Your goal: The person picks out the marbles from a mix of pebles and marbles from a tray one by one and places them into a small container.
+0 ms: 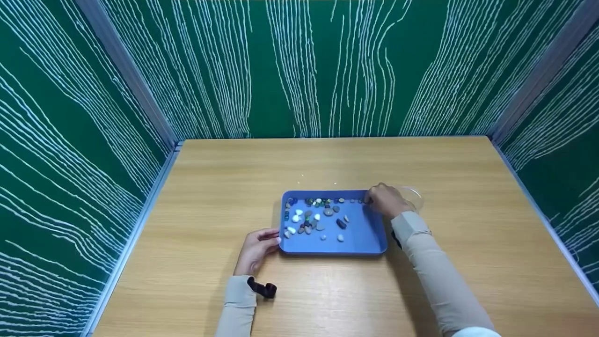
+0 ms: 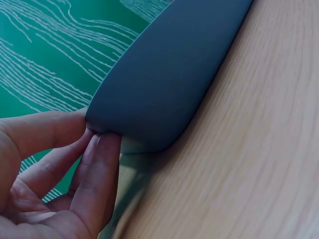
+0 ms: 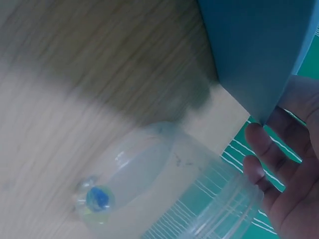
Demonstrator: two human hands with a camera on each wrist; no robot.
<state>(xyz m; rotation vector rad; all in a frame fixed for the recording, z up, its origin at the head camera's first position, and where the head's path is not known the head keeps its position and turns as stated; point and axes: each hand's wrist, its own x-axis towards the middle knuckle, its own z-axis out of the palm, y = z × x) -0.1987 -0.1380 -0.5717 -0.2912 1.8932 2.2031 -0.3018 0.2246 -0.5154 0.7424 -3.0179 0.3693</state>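
Observation:
A blue tray (image 1: pixel 359 229) holds scattered pebbles (image 1: pixel 328 212) and glass marbles (image 1: pixel 309 202). My left hand (image 1: pixel 258 248) grips its near left edge; in the left wrist view the thumb and fingers pinch the corner (image 2: pixel 144 94). At the far right corner, my right hand (image 1: pixel 386 199) bends over the rim. Its foremost fingers pass behind the tray wall (image 3: pixel 259 45) in the right wrist view, hiding what they hold, while other fingers (image 3: pixel 261 142) curl outside. Beside that hand, a clear plastic jar (image 1: pixel 414 196) lies on its side with a blue marble (image 3: pixel 99 199) in it.
The tray rests on a wooden table (image 1: pixel 210 187). Behind it lie a few tiny pale bits (image 1: pixel 335 183). Green panels (image 1: pixel 262 70) with white wavy lines enclose the back and both sides. A black strap (image 1: pixel 264 289) hangs from my left wrist.

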